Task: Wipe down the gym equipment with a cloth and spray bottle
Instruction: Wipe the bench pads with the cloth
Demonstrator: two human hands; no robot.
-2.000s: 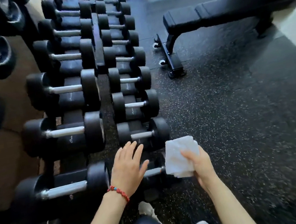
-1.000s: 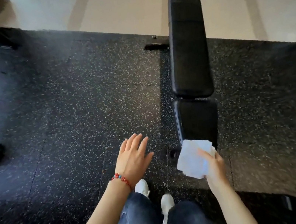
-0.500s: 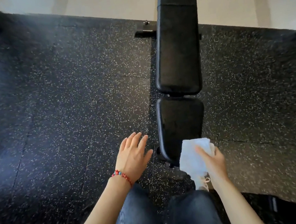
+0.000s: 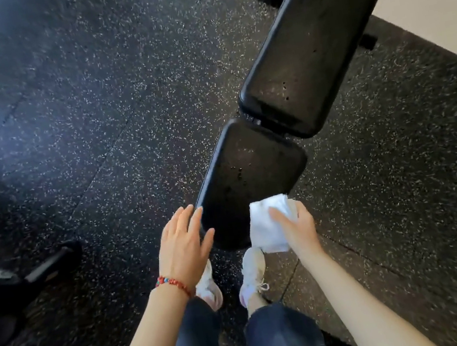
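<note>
Two bare forearms reach forward and down from the bottom edge toward a black padded weight bench [image 4: 253, 169] that runs diagonally up to the right across a black rubber floor flecked with white [image 4: 93, 119]. The left hand [image 4: 183, 247] is spread, fingers straight and slightly fanned, its fingertips at the near left corner of the bench's short seat pad; whether they touch the pad is hard to tell. A red beaded bracelet [image 4: 174, 283] circles that wrist. The right hand [image 4: 297, 226] grips a folded white cloth [image 4: 265, 226], thumb across its top and fingers curled beneath, at the seat pad's near right corner. Below the hands stand two white sneakers [image 4: 252, 273] and dark blue jeans [image 4: 278, 341]. Tiny droplets or specks dot both bench pads.
</note>
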